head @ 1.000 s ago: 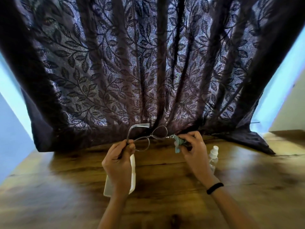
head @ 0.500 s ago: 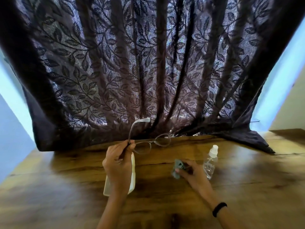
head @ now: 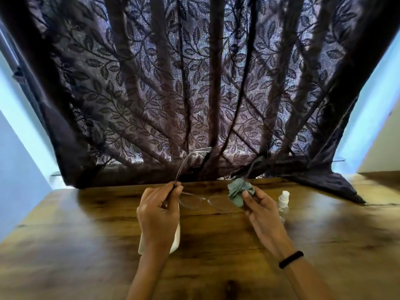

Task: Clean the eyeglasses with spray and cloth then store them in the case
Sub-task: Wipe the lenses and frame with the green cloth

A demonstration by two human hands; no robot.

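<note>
The clear-framed eyeglasses (head: 200, 201) hang above the wooden table between my two hands, lenses toward me and both temples pointing up and away. My left hand (head: 159, 215) pinches the frame's left hinge. My right hand (head: 258, 207) holds a bunched grey-green cloth (head: 238, 190) wrapped around the base of the right temple. A small clear spray bottle (head: 283, 201) with a white cap stands just right of my right hand. The white glasses case (head: 176, 237) lies on the table under my left hand, mostly hidden by it.
A dark leaf-patterned curtain (head: 205, 94) hangs along the table's far edge, and its hem drapes onto the wooden table (head: 86, 234) at the right. Pale walls flank the curtain. A black band sits on my right wrist.
My right hand came up from the table with the cloth and closed it on the right temple. The glasses turned so both temples point upward.
</note>
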